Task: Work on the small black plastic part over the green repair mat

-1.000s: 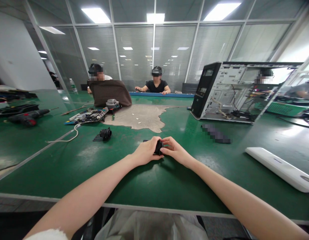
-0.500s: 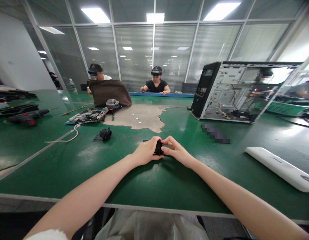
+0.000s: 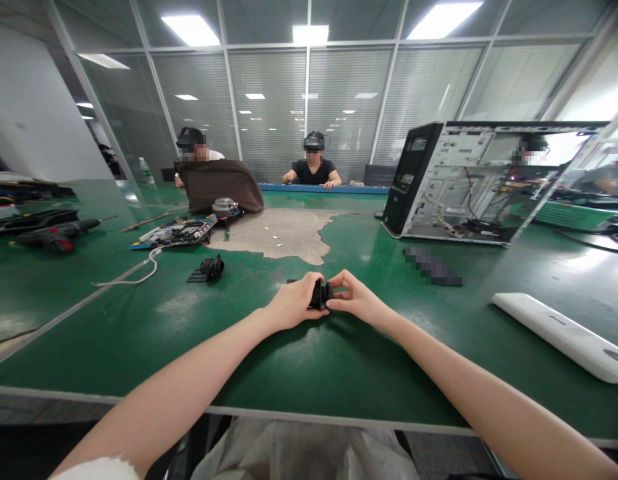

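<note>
My left hand (image 3: 293, 303) and my right hand (image 3: 356, 298) meet over the green table (image 3: 299, 360), both pinching a small black part (image 3: 321, 293) between them. The left fingers wrap its left side; the right thumb and fingers grip its right end. A thin dark flat piece (image 3: 291, 282) lies on the table just behind my left hand. Much of the black part is hidden by my fingers.
An open computer case (image 3: 469, 183) stands at the right rear, a white panel (image 3: 559, 333) lies at the right. A small black fan part (image 3: 209, 268), a white cable (image 3: 133, 270), a circuit board (image 3: 179, 232) and a power drill (image 3: 53, 235) lie left. Two people sit at the far side.
My right hand's fingers have shifted slightly on the black part, which now shows a little more between the hands. The arms stay in place.
</note>
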The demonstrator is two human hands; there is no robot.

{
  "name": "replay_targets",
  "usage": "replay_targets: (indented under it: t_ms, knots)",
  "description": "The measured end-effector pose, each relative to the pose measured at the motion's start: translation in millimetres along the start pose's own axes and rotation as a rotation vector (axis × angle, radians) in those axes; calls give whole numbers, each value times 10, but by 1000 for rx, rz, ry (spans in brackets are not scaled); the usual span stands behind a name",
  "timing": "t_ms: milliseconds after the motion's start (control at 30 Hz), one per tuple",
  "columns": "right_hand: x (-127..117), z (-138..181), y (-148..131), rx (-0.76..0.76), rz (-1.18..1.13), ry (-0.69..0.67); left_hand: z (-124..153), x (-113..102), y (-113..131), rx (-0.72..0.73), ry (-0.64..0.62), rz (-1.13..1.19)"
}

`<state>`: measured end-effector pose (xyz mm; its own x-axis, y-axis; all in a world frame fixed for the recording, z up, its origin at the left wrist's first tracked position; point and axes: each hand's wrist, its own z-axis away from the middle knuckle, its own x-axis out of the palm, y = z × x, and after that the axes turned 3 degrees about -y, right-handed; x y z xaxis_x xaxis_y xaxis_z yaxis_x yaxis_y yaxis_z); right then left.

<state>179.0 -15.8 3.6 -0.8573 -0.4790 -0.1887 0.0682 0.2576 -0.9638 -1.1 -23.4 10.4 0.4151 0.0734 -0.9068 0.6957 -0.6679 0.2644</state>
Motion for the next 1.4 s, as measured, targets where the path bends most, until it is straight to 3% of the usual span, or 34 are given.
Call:
replay_targets:
  t_ms: [500, 767, 933, 1200, 1300, 1400]
  knots:
    - [52, -107, 70, 80, 69, 41, 34, -4, 74, -10, -24, -48]
    - [174, -8, 27, -8, 274, 45, 95, -89, 47, -74, -99, -8]
    - [20, 40, 25, 63, 374, 91, 357, -385, -212, -179, -208, 41]
    - [31, -1, 48, -15, 410, 94, 1310, -1104, -1122, -422, -291, -169]
    - [71, -15, 54, -38, 425, 86, 1439, -1292, -1257, -443, -393, -173]
    - [67, -12, 67, -43, 448, 78, 1371, -1475, -1279, -479, -533, -149]
